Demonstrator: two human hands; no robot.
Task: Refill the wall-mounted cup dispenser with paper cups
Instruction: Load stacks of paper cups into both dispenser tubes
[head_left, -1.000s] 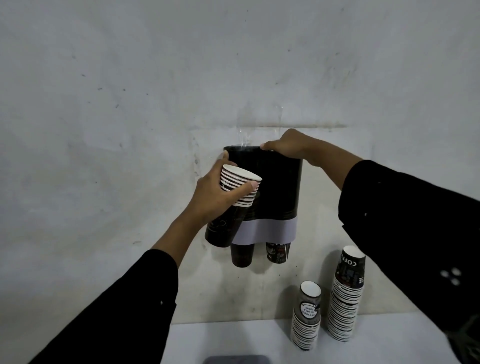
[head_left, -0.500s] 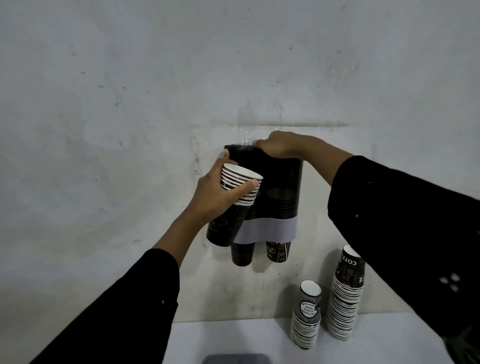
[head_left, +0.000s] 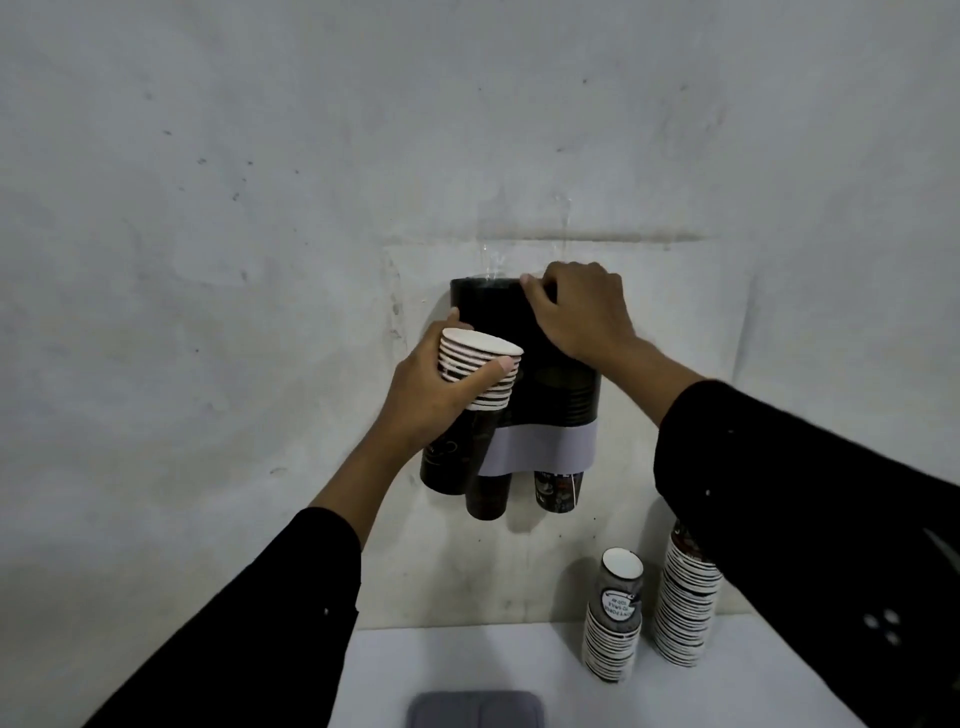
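Note:
A dark cup dispenser (head_left: 563, 395) with a pale band hangs on the wall; two dark cups (head_left: 556, 491) poke out of its underside. My left hand (head_left: 431, 395) grips a nested stack of paper cups (head_left: 480, 374), rims up, tilted against the dispenser's left front. My right hand (head_left: 576, 312) lies over the dispenser's top edge, fingers curled on the rim. The dispenser's top opening is hidden by that hand.
Two upside-down stacks of cups stand on the white table (head_left: 467, 660) by the wall: a short stack (head_left: 613, 623) and a taller stack (head_left: 683, 597) partly behind my right sleeve. A grey flat object (head_left: 475, 709) lies at the table's near edge.
My right hand has slid left along the dispenser's top and now covers more of its front. The left hand with the cup stack has barely moved.

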